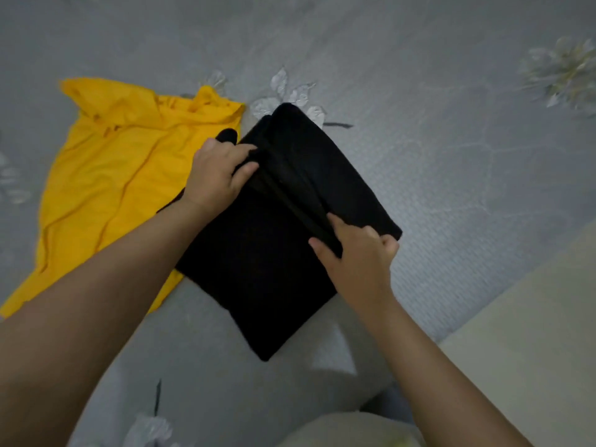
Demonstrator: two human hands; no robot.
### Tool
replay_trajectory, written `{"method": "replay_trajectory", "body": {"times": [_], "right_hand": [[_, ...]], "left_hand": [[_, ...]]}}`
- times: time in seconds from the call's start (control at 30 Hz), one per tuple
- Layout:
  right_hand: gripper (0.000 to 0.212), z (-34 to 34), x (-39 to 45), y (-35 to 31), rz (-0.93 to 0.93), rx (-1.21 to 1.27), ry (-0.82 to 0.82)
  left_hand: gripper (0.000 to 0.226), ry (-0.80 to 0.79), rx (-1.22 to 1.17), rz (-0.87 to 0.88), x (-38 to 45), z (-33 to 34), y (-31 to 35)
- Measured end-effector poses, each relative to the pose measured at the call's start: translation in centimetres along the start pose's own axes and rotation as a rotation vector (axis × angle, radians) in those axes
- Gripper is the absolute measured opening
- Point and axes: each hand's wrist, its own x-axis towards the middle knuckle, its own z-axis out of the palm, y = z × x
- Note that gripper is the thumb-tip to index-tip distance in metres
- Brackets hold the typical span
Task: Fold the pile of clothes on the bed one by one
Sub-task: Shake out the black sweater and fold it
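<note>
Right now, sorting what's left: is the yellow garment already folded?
No, the yellow garment lies spread and rumpled on the bed.

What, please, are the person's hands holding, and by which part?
Both the left hand and right hand grip the folded black fabric garment along its folded-over edge.

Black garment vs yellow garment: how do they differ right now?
The black garment is folded into a compact, layered rectangle; the yellow garment lies spread out, creased and unfolded. Both hands are on the black one: the left hand grips its far end of the fold and the right hand its near end, while nothing holds the yellow one. The black one overlaps the yellow one's edge. Both lie on the grey bed sheet.
</note>
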Motion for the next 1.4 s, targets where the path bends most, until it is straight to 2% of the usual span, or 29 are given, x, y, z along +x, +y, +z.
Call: {"method": "replay_trajectory", "body": {"times": [0.13, 0.2, 0.27, 0.33, 0.4, 0.5, 0.57, 0.63, 0.7, 0.77, 0.87, 0.93, 1.03, 1.1, 1.17, 1.3, 1.4], "right_hand": [[0.045, 3.7, -4.9, -3.7, 0.014, -0.104, 0.020], [0.039, 5.2, -6.9, -5.3, -0.022, -0.168, 0.110], [0.040, 6.9, -8.7, -6.5, -0.089, -0.244, 0.176], [0.044, 9.0, -10.3, -7.0, -0.126, -0.265, 0.153], [0.050, 10.6, -11.4, -7.0, -0.133, -0.272, 0.057], [0.057, 11.8, -12.5, -6.5, -0.143, -0.232, -0.341], [0.051, 11.6, -13.1, -5.4, -0.185, -0.097, -0.479], [0.042, 10.3, -13.7, -5.1, -0.178, 0.103, -0.400], [0.040, 9.0, -13.9, -4.3, -0.045, 0.204, -0.175], [0.058, 8.2, -13.2, -3.8, 0.197, 0.243, 0.013], [0.086, 8.5, -10.6, -4.0, 0.510, 0.465, -0.023], [0.092, 9.3, -8.7, -4.4, 0.625, 0.610, -0.010], [0.096, 10.3, -6.7, -4.7, 0.759, 0.661, 0.061], [0.095, 10.6, -5.8, -4.1, 0.753, 0.719, 0.086], [0.089, 10.3, -5.2, -3.1, 0.676, 0.772, 0.100], [0.079, 6.9, -4.8, 1.1, 0.507, 0.506, 0.069], [0.076, 3.8, -4.1, 5.0, 0.471, 0.329, 0.014]], "left_hand": [[0.039, 0.049, -0.038, -0.009, -5.6, -0.7, -2.6], [0.034, 0.083, -0.035, -0.011, -7.9, -1.2, -4.0], [0.027, 0.124, -0.038, -0.020, -10.0, -1.4, -5.4], [0.022, 0.131, -0.039, 0.000, -12.3, -1.2, -6.7], [0.022, 0.116, -0.003, 0.052, -14.9, -0.3, -8.3], [0.022, 0.017, 0.036, 0.063, -18.8, 1.4, -10.3], [0.024, 0.003, 0.034, -0.009, -20.3, 2.1, -10.5], [0.040, 0.044, 0.041, -0.055, -20.2, 2.2, -10.5], [0.039, 0.111, 0.034, -0.120, -18.9, 1.9, -10.5], [0.045, 0.105, -0.046, -0.222, -16.6, 1.6, -10.3], [0.069, -0.033, -0.123, -0.311, -12.5, 2.2, -9.8], [0.084, -0.150, -0.167, -0.380, -9.8, 3.0, -9.5], [0.098, -0.294, -0.150, -0.433, -7.1, 4.2, -9.4], [0.105, -0.305, -0.115, -0.447, -6.3, 4.7, -9.5], [0.112, -0.299, -0.238, -0.491, -6.2, 5.1, -9.2], [0.111, -0.263, -0.464, -0.465, -8.4, 6.3, -6.8], [0.109, -0.118, -0.518, -0.422, -11.4, 7.3, -3.6]]}}
